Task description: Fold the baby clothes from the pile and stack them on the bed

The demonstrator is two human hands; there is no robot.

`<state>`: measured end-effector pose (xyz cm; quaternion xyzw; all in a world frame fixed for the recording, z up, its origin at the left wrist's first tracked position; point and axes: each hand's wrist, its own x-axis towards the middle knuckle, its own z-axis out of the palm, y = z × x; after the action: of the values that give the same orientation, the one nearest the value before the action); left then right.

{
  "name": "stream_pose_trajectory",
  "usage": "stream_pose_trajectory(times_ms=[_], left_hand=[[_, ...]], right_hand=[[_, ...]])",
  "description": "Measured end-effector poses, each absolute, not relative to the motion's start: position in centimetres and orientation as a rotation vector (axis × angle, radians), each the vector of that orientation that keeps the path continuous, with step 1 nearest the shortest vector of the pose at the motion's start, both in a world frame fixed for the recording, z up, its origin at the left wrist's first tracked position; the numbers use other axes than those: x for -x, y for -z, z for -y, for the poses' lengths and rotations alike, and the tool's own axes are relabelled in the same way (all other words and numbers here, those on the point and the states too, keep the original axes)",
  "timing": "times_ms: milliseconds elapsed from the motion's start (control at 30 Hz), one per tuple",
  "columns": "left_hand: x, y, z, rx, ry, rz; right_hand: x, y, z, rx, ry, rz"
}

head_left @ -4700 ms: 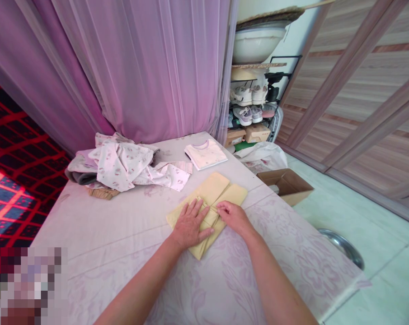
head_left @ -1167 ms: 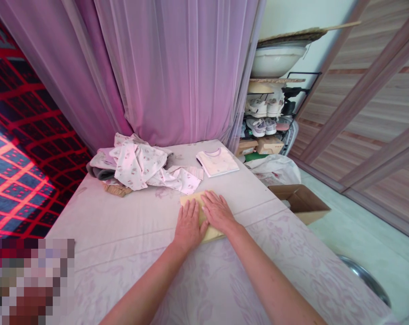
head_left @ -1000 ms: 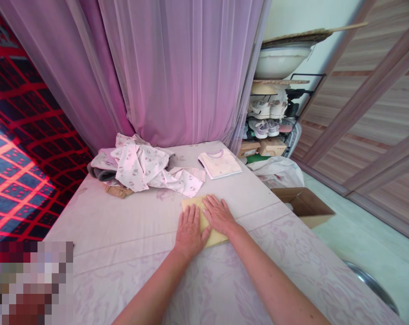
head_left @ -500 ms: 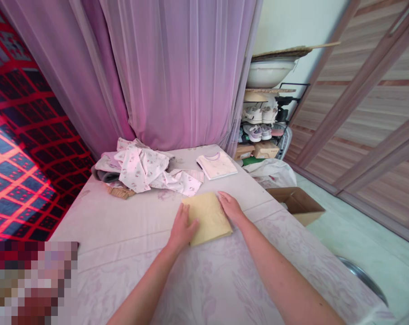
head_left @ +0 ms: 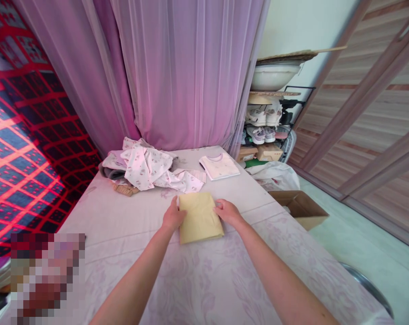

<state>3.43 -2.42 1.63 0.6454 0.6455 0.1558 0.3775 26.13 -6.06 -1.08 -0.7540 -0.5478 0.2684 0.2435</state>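
Observation:
A yellow cloth garment, folded into a flat rectangle [head_left: 199,219], lies on the bed sheet [head_left: 190,280] in front of me. My left hand [head_left: 173,215] grips its left edge, thumb on top and fingers at the side. At the opposite edge, my right hand [head_left: 227,211] pinches the fabric between thumb and curled fingers. Just beyond lies a loose heap of white printed clothes [head_left: 146,167]. A folded white shirt [head_left: 219,166] with a purple collar rests farther back to the right.
Purple curtains [head_left: 187,81] hang behind the bed. To the right stand a shoe rack [head_left: 263,119], an open cardboard box [head_left: 295,205] on the floor and a wooden wardrobe [head_left: 367,117]. Red-and-black patterned fabric [head_left: 48,113] hangs at the left.
The yellow garment has turned slightly and now sits straighter. My left hand has shifted from lying on top to its left edge, and my right hand has closed on the right edge.

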Motion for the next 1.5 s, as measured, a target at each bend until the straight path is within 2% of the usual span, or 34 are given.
stream_pose_trajectory(times_ms=[167,333,667,1033,1233,1433,1500], left_hand=[[-3.4,-1.5,4.1,-2.158,-0.429,-1.841],[-7.4,-0.1,7.3,-2.643,-0.349,-1.432],[-8.4,2.6,8.3,-2.713,-0.262,-1.392],[-9.0,2.5,8.3,-2.661,-0.174,-1.463],[-9.1,1.7,8.4,-2.62,-0.151,-1.486],[-9.1,0.9,8.6,-2.601,-0.136,-1.477],[-9.1,1.0,8.6,-2.595,-0.136,-1.465]], right_hand=[[-25.6,0.7,4.9,2.065,-0.636,1.558],[-25.6,-0.2,1.3,1.981,-0.659,1.7],[-27.3,-0.6,-3.6,1.722,-0.777,2.154],[-26.0,1.9,-1.7,1.745,-0.366,2.074],[-26.4,0.9,-0.7,1.748,-0.271,1.957],[-24.4,1.5,0.7,1.69,-0.711,1.75],[-24.3,2.0,0.2,1.738,-0.727,1.729]])
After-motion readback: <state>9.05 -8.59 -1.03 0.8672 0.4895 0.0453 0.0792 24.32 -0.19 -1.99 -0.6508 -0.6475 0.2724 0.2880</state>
